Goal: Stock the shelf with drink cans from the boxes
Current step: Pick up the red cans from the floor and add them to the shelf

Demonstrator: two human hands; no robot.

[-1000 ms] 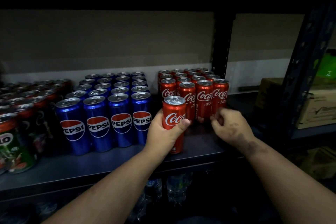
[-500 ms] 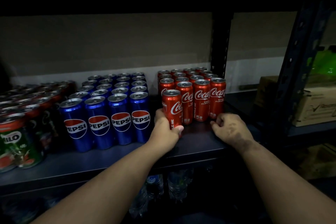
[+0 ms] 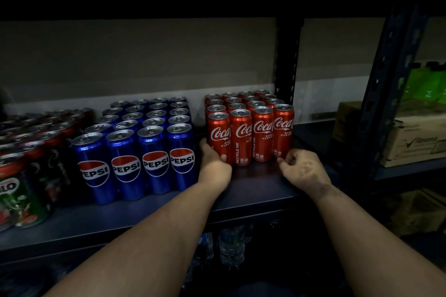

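Left grip: fingers curled round front-left Coke can, upright on shelf, touching rest of Coke block. Right grip: loosely curled, holding nothing, beside front-right can. Pepsi cans left; Milo cans far left.

A dim shop stockroom: dark slotted-steel racking carries a shelf of drink cans massed by brand, Pepsi cans beside Coca-Cola cans, with cardboard cartons on the neighbouring rack.
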